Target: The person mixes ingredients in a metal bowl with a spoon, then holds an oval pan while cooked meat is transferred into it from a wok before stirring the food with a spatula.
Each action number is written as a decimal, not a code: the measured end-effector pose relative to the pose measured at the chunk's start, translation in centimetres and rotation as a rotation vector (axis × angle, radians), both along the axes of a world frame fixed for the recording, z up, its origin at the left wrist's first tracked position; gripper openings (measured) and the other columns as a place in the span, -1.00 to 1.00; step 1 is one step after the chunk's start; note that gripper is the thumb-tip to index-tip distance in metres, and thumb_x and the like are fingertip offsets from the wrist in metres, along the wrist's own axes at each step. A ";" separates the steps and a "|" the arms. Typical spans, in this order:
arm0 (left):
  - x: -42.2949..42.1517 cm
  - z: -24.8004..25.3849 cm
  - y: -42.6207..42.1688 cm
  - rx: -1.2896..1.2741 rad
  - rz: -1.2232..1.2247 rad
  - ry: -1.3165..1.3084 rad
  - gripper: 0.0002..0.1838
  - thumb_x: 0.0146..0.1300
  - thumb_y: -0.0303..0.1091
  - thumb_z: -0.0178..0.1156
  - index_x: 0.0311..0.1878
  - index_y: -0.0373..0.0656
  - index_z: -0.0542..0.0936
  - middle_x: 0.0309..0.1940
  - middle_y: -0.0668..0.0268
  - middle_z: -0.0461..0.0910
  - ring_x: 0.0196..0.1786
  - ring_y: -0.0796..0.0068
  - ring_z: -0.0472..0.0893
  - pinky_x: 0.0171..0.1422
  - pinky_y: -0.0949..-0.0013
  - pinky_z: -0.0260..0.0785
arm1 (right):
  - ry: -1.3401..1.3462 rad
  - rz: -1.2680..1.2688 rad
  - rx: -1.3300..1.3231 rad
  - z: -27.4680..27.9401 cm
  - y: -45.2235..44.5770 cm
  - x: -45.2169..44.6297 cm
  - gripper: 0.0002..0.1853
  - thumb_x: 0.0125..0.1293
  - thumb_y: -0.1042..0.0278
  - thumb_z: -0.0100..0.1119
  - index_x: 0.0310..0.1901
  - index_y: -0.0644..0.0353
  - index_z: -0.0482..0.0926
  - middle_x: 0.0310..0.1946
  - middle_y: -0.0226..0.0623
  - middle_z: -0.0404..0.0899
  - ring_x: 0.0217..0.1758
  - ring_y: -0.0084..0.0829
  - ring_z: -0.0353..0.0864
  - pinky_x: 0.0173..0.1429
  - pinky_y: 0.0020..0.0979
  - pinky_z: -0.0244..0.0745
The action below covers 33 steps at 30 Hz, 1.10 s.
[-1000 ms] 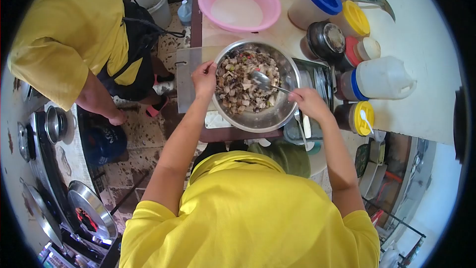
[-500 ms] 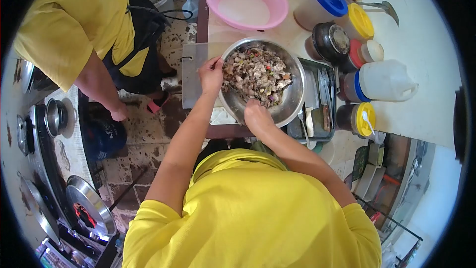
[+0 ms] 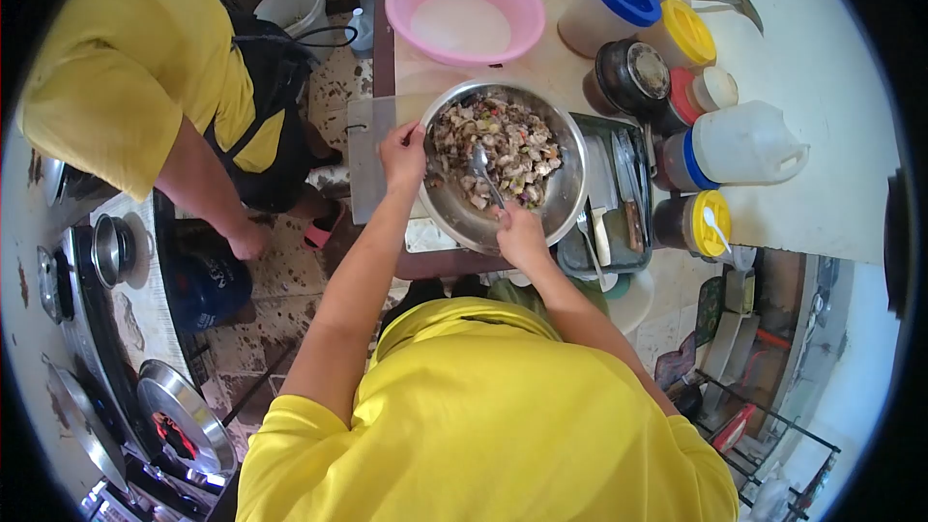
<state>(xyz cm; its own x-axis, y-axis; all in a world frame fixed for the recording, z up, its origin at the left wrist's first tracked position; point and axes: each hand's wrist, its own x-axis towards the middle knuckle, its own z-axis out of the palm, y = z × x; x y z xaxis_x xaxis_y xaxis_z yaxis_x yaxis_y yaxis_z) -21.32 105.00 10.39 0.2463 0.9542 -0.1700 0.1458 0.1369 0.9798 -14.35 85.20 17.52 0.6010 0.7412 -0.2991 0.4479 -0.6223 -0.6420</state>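
Note:
A wide stainless steel bowl [image 3: 555, 217] holds a chopped, mixed food [image 3: 512, 140] that looks like diced meat with red, green and purple bits. At its left rim, my left hand [image 3: 403, 157] is closed on the edge, thumb upward. My right hand [image 3: 523, 235] is closed round the handle of a metal spoon [image 3: 480, 160], over the near side of the bowl. The spoon's bowl rests on the food, its hollow side showing. Under the steel bowl's left side lies a translucent cutting board [image 3: 369, 169].
Right of the bowl, a dark tray [image 3: 633, 258] carries knives [image 3: 630, 208] and a fork [image 3: 588, 232]. Lidded containers [image 3: 691, 34] and a plastic jug [image 3: 749, 143] stand beyond. A pink basin [image 3: 527, 24] sits behind. At left, a co-worker [image 3: 126, 68] bends near a blue gas cylinder [image 3: 208, 280].
My right hand has drawn back and slightly right, and the spoon now shows on top of the food. My left hand stays on the rim. The whole view has shifted slightly.

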 end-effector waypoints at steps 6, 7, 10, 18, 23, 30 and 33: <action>0.1 -2.2 0.3 0.161 0.002 -0.047 -0.80 0.18 -0.41 0.21 -0.14 -0.24 0.66 -0.37 0.30 0.59 -0.38 0.58 0.52 -0.26 0.49 0.39 | -0.011 -0.046 -0.059 1.9 -2.5 2.1 -0.81 0.25 0.43 -0.10 -0.27 0.34 0.50 -0.32 0.15 0.56 -0.17 0.13 0.53 -0.06 -0.01 0.39; 0.1 -1.9 0.1 0.144 0.008 -0.051 -0.80 0.18 -0.41 0.21 -0.15 -0.24 0.66 -0.38 0.31 0.58 -0.40 0.60 0.51 -0.29 0.50 0.39 | -0.042 -0.018 -0.092 2.5 -2.9 2.2 -0.81 0.25 0.43 -0.09 -0.27 0.34 0.50 -0.32 0.15 0.56 -0.17 0.13 0.53 -0.07 0.00 0.38; 0.2 -1.6 0.1 0.071 0.031 -0.073 -0.81 0.18 -0.41 0.22 -0.15 -0.24 0.66 -0.38 0.33 0.58 -0.44 0.61 0.49 -0.35 0.51 0.38 | -0.123 0.156 -0.158 4.3 -3.8 1.0 -0.86 0.15 0.50 -0.04 -0.32 0.37 0.49 -0.34 0.15 0.56 -0.21 0.16 0.53 -0.08 0.02 0.39; 0.3 -1.9 0.2 0.042 0.027 -0.089 -0.80 0.20 -0.39 0.21 -0.13 -0.24 0.66 -0.40 0.34 0.59 -0.46 0.62 0.48 -0.36 0.52 0.35 | -0.217 0.207 -0.193 -0.7 4.7 -1.7 -0.84 0.10 0.54 -0.01 -0.30 0.40 0.50 -0.35 0.16 0.57 -0.24 0.07 0.61 -0.15 -0.03 0.52; 0.0 -2.5 0.3 0.046 -0.001 -0.094 -0.79 0.18 -0.42 0.19 -0.13 -0.24 0.66 -0.28 0.23 0.60 -0.27 0.49 0.56 -0.12 0.43 0.40 | -0.145 0.102 -0.141 -0.9 3.7 0.2 -0.83 0.13 0.51 0.00 -0.27 0.41 0.49 -0.35 0.18 0.57 -0.23 0.13 0.58 -0.08 -0.04 0.48; 0.1 -1.9 0.3 -0.015 0.003 -0.066 -0.79 0.19 -0.42 0.19 -0.13 -0.23 0.66 -0.22 0.21 0.59 -0.24 0.44 0.57 -0.08 0.42 0.40 | 0.109 -0.291 -0.072 2.1 -1.1 3.0 -0.83 0.21 0.44 -0.04 -0.19 0.26 0.47 -0.44 0.14 0.56 -0.28 0.12 0.57 -0.15 -0.03 0.45; 0.1 -0.8 0.1 0.033 -0.011 -0.063 -0.80 0.19 -0.42 0.19 -0.13 -0.23 0.66 -0.23 0.23 0.59 -0.25 0.47 0.56 -0.10 0.43 0.40 | 0.230 -0.320 -0.172 5.9 -3.1 4.6 -0.82 0.23 0.46 -0.08 -0.16 0.20 0.47 -0.43 0.13 0.56 -0.27 0.12 0.57 -0.15 -0.01 0.44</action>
